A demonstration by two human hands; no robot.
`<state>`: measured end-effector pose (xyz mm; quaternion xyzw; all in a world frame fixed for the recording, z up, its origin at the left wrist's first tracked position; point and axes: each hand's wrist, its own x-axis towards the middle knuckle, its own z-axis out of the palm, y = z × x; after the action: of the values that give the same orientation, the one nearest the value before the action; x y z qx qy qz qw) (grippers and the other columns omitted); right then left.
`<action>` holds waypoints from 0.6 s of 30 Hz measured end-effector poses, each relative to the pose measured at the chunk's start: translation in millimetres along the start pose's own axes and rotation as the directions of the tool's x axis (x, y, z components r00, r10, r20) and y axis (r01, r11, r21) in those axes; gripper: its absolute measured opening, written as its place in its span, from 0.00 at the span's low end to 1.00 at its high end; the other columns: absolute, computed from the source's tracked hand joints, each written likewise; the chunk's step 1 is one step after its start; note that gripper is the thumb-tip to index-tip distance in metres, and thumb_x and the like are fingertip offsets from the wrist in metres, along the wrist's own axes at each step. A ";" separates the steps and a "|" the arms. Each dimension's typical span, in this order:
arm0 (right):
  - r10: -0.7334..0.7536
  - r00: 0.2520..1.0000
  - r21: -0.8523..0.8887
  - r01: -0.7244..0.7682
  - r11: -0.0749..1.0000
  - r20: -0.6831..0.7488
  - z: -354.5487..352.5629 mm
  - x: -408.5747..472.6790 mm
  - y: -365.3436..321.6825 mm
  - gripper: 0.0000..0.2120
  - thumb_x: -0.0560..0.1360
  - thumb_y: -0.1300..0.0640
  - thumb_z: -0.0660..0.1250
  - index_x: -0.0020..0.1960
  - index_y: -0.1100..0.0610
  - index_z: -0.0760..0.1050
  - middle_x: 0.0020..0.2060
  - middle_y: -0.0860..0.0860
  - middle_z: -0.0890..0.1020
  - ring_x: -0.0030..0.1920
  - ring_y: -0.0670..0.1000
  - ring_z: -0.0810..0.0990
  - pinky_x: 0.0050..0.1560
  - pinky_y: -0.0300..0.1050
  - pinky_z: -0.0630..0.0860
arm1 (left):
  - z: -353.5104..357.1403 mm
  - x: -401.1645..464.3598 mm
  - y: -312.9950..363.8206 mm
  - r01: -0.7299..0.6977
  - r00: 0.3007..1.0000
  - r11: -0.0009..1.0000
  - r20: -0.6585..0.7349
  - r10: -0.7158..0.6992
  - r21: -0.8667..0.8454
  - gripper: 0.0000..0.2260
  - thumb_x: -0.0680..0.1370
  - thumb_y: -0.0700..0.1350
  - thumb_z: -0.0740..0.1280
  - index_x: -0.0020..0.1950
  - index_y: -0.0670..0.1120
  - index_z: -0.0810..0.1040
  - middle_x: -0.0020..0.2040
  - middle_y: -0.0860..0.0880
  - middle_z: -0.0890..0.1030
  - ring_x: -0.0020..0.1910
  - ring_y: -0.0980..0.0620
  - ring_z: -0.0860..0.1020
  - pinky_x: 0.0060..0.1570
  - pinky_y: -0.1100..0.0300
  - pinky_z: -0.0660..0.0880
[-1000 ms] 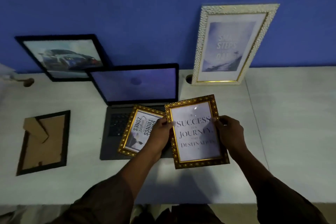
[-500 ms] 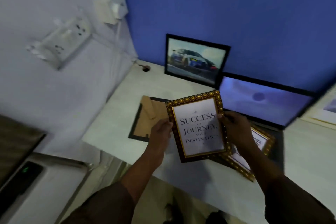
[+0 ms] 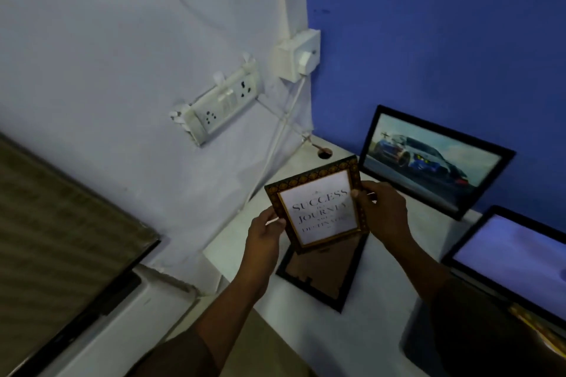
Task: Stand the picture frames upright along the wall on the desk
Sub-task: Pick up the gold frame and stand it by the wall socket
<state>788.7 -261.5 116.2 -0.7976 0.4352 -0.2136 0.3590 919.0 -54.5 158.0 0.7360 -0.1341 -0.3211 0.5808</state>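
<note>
1. Gold and dark, the quote frame (image 3: 318,206) is up in the air in both of my hands, picture side to me, tipped a bit to one side.
2. My left hand (image 3: 266,231) is closed on its left edge, and my right hand (image 3: 381,208) is closed on its right edge, thumb on the front.
3. A second ago I held this frame over the laptop in the middle of the bench. Now I have carried it to the left end, near the corner where the white wall meets the blue wall (image 3: 444,40).
4. I think that means I have picked the spot. What is left is to set the frame down standing and lean it back.
5. Right under it, the black frame (image 3: 324,278) lies face down on the bench (image 3: 373,330), brown back up. It is not stood up yet.
6. Just behind, the car picture frame (image 3: 428,159) stands leaning on the blue wall, so that one looks done.
7. At the far right, the laptop screen (image 3: 514,263) is on. A gold corner of one more frame (image 3: 539,327) shows below it, lying flat.
8. On the white wall sit a socket strip (image 3: 220,107) and a plug box (image 3: 297,55), with a cable running down to the hole in the bench. I should keep the frame off that cable.
</note>
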 end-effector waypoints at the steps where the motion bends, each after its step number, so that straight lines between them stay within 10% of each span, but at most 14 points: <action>1: -0.017 1.000 0.002 0.017 1.000 0.013 7.5 12.0 -4.8 0.14 0.80 0.47 0.66 0.60 0.50 0.84 0.50 0.52 0.83 0.48 0.51 0.83 0.49 0.48 0.78 | -1.8 6.0 3.3 -0.011 1.000 1.000 -0.007 0.011 0.003 0.14 0.84 0.39 0.62 0.59 0.57 0.80 0.49 0.70 0.84 0.50 0.73 0.80 0.47 0.71 0.72; 5: -0.064 0.995 -0.003 0.064 0.998 0.078 41.1 50.3 -23.9 0.14 0.81 0.46 0.65 0.60 0.52 0.84 0.48 0.54 0.83 0.48 0.54 0.83 0.47 0.53 0.81 | -14.6 30.6 5.2 -0.040 0.999 0.999 -0.008 0.040 0.034 0.15 0.85 0.40 0.61 0.60 0.59 0.78 0.43 0.77 0.82 0.45 0.79 0.78 0.41 0.79 0.73; 18: 0.010 0.963 0.040 -0.022 0.999 0.270 159.8 136.0 -68.9 0.13 0.77 0.46 0.68 0.60 0.49 0.79 0.50 0.50 0.86 0.48 0.52 0.85 0.49 0.53 0.83 | -86.8 136.1 -25.9 0.037 0.999 0.996 0.000 -0.037 0.084 0.15 0.83 0.36 0.64 0.66 0.48 0.81 0.58 0.53 0.87 0.56 0.58 0.84 0.47 0.72 0.78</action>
<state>1002.4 -290.0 68.3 -0.8079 0.3841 -0.1094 0.4333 1072.2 -57.9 100.8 0.7620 -0.1342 -0.3264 0.5430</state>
